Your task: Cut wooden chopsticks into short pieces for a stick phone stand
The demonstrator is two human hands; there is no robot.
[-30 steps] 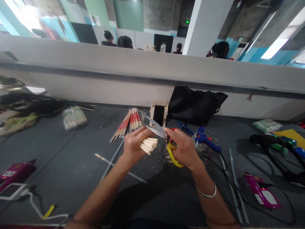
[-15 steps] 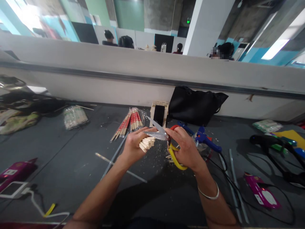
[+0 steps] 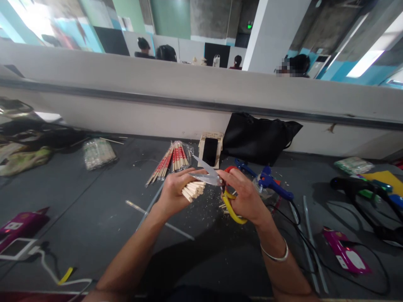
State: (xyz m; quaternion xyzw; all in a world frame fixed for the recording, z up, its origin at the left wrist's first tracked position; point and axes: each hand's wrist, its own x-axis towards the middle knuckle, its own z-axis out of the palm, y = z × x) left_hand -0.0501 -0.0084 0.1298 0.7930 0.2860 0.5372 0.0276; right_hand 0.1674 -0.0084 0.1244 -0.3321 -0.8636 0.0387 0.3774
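Observation:
My left hand [image 3: 174, 189] is closed round a bundle of pale wooden sticks [image 3: 193, 191], whose cut-looking ends point toward me. In my right hand [image 3: 247, 193] is a pair of scissors [image 3: 206, 176] with one red and one yellow handle loop. The scissor blades are apart and point left, close to the fingers of my left hand, just above the stick ends. Whether a blade touches a stick I cannot tell. Beneath the scissors, short stick pieces [image 3: 225, 208] and small chips lie on the dark table [image 3: 103, 218].
Beyond my hands lie chopsticks in red-printed wrappers [image 3: 178, 156], a black phone [image 3: 210, 152] and a black bag [image 3: 260, 136]. Blue glue guns [image 3: 274, 185] with a cable, clear rods [image 3: 310, 243] and a magenta device [image 3: 346, 251] are on the right. A low partition [image 3: 141, 82] runs behind.
My left hand and the stick bundle have shifted very slightly left, away from the scissors. The blades stay apart and my right hand is almost where it was.

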